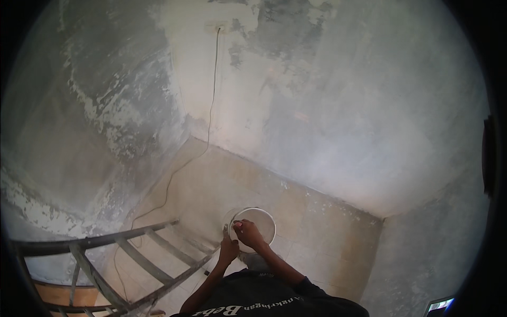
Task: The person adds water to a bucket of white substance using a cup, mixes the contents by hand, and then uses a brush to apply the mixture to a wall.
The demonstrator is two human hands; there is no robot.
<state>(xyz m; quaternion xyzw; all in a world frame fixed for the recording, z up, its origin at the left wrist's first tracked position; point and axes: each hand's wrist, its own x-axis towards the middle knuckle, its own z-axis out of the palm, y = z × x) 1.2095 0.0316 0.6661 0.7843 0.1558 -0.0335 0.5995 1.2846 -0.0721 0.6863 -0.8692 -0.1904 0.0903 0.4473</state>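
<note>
A round pale bucket with a light rim is below me, in front of my body. My left hand is closed at the left side of its rim, around something narrow and greyish that I cannot make out. Over the bucket's opening, my right hand is bent into a fist close to the left hand. Whatever the right fingers grip is too small to name. The inside of the bucket looks pale, and my right forearm hides part of it.
A dark metal ladder leans in from the lower left, close to my left arm. A thin cable runs from a wall socket down across the tan floor. Patchy grey plastered walls meet in corners ahead.
</note>
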